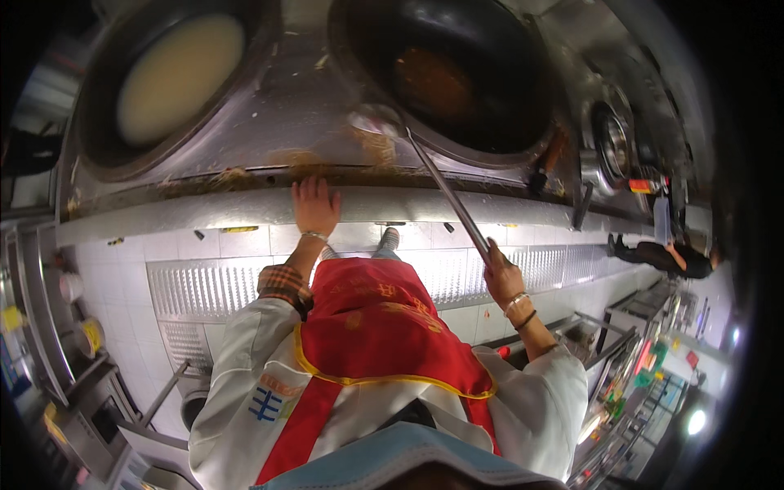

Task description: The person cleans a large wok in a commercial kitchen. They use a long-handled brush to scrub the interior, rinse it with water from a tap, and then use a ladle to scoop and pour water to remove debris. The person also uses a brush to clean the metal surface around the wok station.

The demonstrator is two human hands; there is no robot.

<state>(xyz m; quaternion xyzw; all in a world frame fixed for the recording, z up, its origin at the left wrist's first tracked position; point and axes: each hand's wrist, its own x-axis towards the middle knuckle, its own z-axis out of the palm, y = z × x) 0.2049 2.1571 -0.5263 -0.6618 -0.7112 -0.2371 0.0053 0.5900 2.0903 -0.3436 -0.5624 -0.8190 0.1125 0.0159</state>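
My right hand (503,275) grips the end of a long-handled metal ladle (450,196), whose blurred bowl hangs over the stove top just left of the right wok's rim. In that black wok (508,92) lies a shallow pool of reddish-brown liquid (435,79). My left hand (316,205) rests palm down on the metal front edge of the stove (257,207), fingers spread and holding nothing. The left wok (101,116) holds a cloudy, pale liquid (180,79). Wet food scraps (236,177) lie along the channel near the front edge.
A brush-like tool with a wooden handle (552,153) lies right of the right wok. Metal bowls or pots (612,144) stand farther right. Beyond them is a person in dark clothes (670,257). Metal grating (202,288) covers part of the tiled floor. Shelves with containers (649,361) are behind at right.
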